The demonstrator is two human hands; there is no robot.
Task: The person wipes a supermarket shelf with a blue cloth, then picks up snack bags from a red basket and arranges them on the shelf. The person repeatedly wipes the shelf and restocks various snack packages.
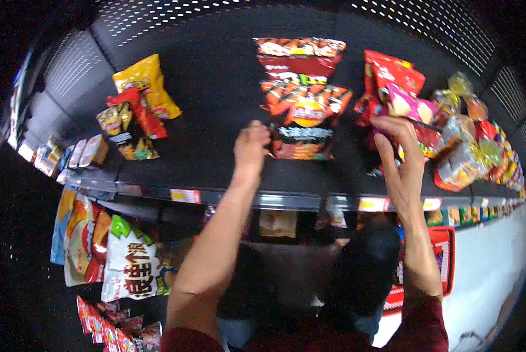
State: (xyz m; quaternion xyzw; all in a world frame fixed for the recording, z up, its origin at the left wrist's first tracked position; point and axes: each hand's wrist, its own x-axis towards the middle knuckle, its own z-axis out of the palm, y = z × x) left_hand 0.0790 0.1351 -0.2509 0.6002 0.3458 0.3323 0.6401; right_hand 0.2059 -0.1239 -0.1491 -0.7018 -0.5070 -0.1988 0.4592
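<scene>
My left hand (250, 147) is at the left edge of a black and orange crisp bag (306, 121), its fingers bunched together. Whether they grip the bag or only touch it, I cannot tell. Behind this bag stands a dark red one (300, 66) with a similar orange top. My right hand (401, 145) hovers over the shelf further right, thumb and fingers apart. Just beyond its fingertips sit a pink snack bag (410, 104) and a red snack bag (397, 72). The hand hides part of the bags beneath it.
Yellow, red and black bags (146, 86) lie on the black shelf (206, 101) at left. Clear-wrapped packs (458, 169) crowd its right end. Price tags line the front edge (298, 201). Larger bags (131, 264) fill the lower left. A red basket (447, 259) stands below right.
</scene>
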